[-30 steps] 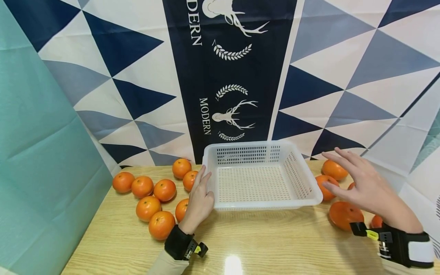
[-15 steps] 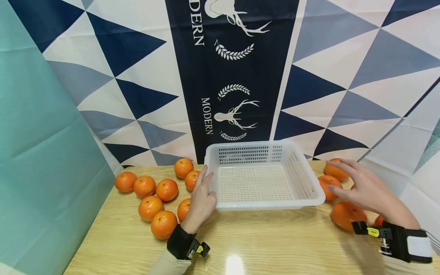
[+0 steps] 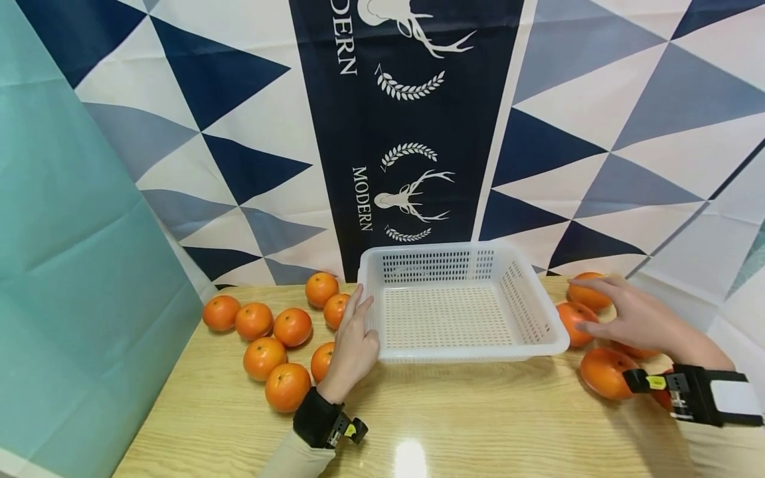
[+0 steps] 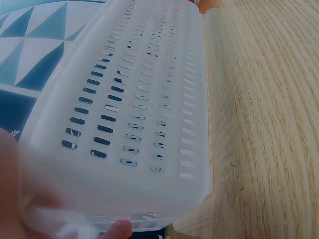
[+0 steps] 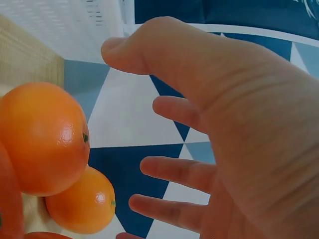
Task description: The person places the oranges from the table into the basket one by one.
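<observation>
A white plastic basket [image 3: 442,317] with slotted walls stands at the back middle of the table; its bare floor shows. My left hand [image 3: 352,348] holds its left end by the rim, with the thumb at the near corner and a fingertip [image 4: 119,230] low on the outside in the left wrist view. My right hand [image 3: 636,315] hovers over the oranges right of the basket, fingers spread and thumb toward an orange [image 3: 576,323]. Nothing lies in its grasp in the right wrist view, where an orange [image 5: 44,138] sits beside the hand. The hand partly covers another orange [image 3: 639,350].
Several oranges [image 3: 264,358] lie on the wooden table [image 3: 478,418] left of the basket, one partly behind my left wrist. A larger orange [image 3: 606,373] sits near my right wrist. A patterned cloth [image 3: 257,166] hangs behind, and a teal sheet [image 3: 78,279] borders the left.
My right hand has lowered toward the oranges on the right, its fingers reaching over them. The left hand keeps its place on the basket. The whole view has shifted slightly.
</observation>
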Motion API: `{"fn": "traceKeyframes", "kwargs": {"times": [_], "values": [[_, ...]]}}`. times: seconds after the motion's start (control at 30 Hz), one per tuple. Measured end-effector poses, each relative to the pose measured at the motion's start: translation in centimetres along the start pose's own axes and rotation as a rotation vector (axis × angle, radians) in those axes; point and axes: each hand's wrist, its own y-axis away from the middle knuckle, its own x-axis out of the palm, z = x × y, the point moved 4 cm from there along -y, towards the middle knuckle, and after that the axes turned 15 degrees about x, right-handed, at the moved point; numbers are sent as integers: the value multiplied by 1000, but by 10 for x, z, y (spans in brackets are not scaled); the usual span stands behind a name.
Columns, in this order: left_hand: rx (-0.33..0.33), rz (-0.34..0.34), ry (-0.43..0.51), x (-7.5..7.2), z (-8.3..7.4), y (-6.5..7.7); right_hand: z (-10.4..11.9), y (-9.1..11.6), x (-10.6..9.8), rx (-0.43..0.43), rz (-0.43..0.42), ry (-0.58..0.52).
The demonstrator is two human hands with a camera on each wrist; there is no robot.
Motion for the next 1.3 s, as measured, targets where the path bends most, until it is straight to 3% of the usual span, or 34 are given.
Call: {"fn": "traceKeyframes", "kwargs": {"times": [0.63,0.9,1.3], "values": [[16,8,-16,2,1,0,-8,-28,7,-25,234,24],[16,-1,-5,1,2,-1,-9,-37,21,-9,362,-40],[17,-3,-4,0,2,-1,-12,-43,34,42,433,-24]]}}
